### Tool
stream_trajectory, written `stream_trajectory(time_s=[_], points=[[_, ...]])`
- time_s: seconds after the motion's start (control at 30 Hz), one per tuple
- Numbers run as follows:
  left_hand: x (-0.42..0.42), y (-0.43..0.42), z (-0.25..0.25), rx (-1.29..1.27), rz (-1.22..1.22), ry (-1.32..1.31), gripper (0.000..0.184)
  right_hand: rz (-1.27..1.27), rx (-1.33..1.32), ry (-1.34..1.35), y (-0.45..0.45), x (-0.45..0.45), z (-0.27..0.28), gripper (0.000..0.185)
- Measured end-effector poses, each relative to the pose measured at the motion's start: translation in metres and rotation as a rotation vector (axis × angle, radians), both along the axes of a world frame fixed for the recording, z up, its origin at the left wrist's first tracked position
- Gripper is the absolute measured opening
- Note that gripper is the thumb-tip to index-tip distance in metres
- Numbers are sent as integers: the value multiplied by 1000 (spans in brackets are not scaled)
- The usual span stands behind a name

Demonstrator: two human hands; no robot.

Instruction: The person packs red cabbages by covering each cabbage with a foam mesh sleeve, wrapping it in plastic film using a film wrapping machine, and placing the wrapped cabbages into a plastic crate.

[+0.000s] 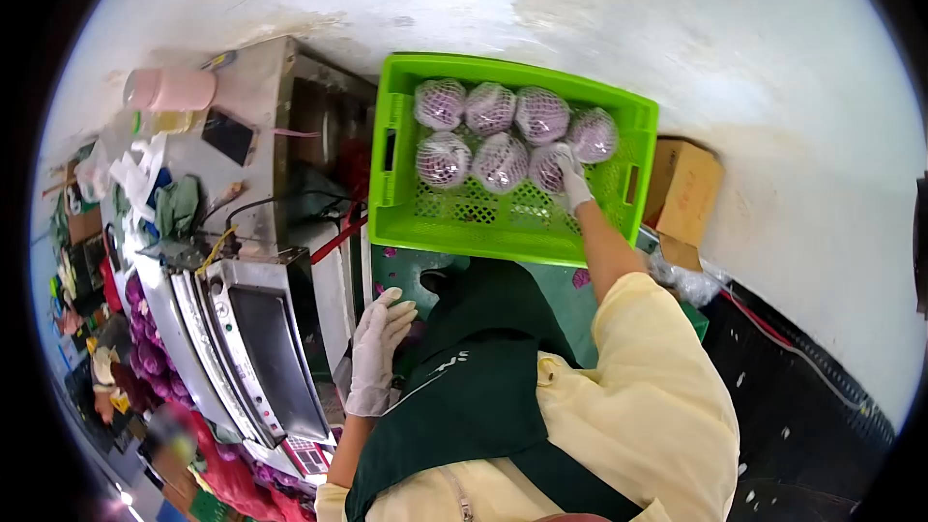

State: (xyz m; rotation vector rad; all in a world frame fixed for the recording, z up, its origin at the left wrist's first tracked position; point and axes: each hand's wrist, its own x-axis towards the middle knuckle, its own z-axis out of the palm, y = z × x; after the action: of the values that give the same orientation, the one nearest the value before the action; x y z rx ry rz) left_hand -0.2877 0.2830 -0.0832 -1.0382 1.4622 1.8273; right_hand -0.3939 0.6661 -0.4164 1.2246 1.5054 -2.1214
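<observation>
A bright green plastic crate (514, 249) holds several round purple cabbages (440, 104), each in white netting, set in two rows. My right hand (570, 179), in a thin white glove, reaches into the crate and grips the nearer row's rightmost purple cabbage (545, 168). Part of that hand's grip is hidden behind the fingers and the cabbage. My left hand (381, 353), gloved too, hangs beside the dark green apron (483, 396) below the crate. Its fingers are stretched out and it holds nothing.
A steel wrapping machine (266, 338) stands at left, beside a metal cabinet (256, 106) carrying a phone (229, 136) and a pink container (172, 90). Loose purple cabbages (150, 358) lie farther left. An open cardboard box (688, 193) is right of the crate, near the wall.
</observation>
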Motion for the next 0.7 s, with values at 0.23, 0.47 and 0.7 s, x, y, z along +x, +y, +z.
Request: stream_trajectory(time_s=[0.23, 0.47, 0.7], points=[[19, -16, 31, -128, 79, 155, 41, 1303, 1209, 2, 8, -23, 4, 43], [82, -66, 56, -152, 252, 564, 39, 790, 524, 614, -238, -48, 232, 41], [162, -199, 97, -542, 474, 811, 36, 958, 295, 999, -437, -49, 254, 30]])
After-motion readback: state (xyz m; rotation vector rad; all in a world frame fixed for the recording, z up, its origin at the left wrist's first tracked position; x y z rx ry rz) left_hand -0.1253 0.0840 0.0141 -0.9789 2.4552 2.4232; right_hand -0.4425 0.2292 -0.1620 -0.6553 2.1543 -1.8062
